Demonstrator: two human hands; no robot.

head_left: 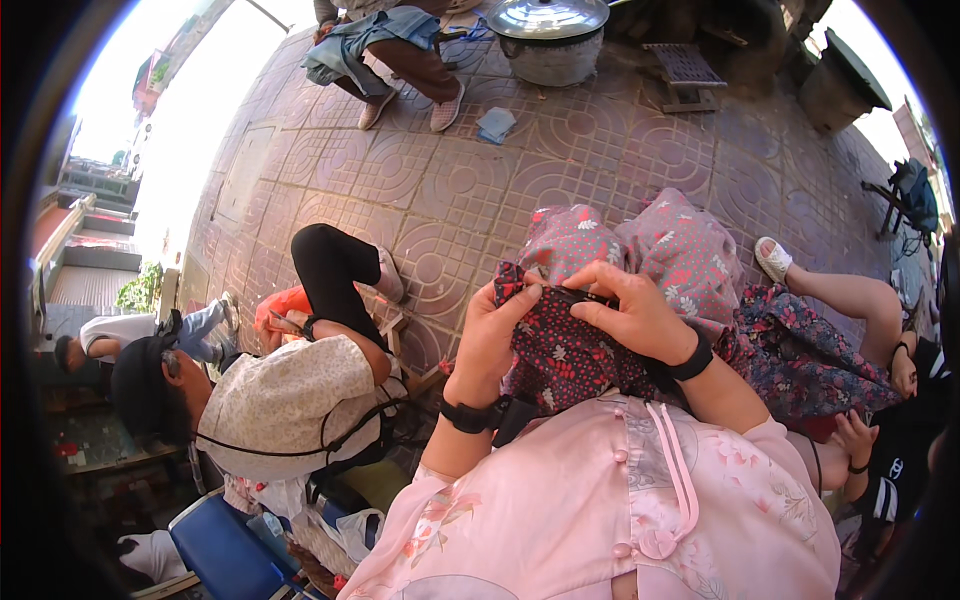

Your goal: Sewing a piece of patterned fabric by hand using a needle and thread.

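Note:
Gathered in front of my pink blouse is a dark floral cloth [565,350] with small red and white flowers. My left hand [492,335] pinches its upper left edge between thumb and fingers. Close by on the right, my right hand [640,315] is closed, thumb and forefinger at the cloth's upper edge, where a dark strip runs between the two hands. Whether that strip is a hem or a small tool, I cannot tell. Both wrists wear black bands. Beneath the cloth, my knees are covered by grey-pink floral trousers [685,255].
A seated person in a pale patterned shirt [300,400] works with something orange at my left. Another sits close on my right, with a dark floral cloth [800,350] over the lap. Farther off stand a lidded pot [548,60] and a low stool [683,70] on paving.

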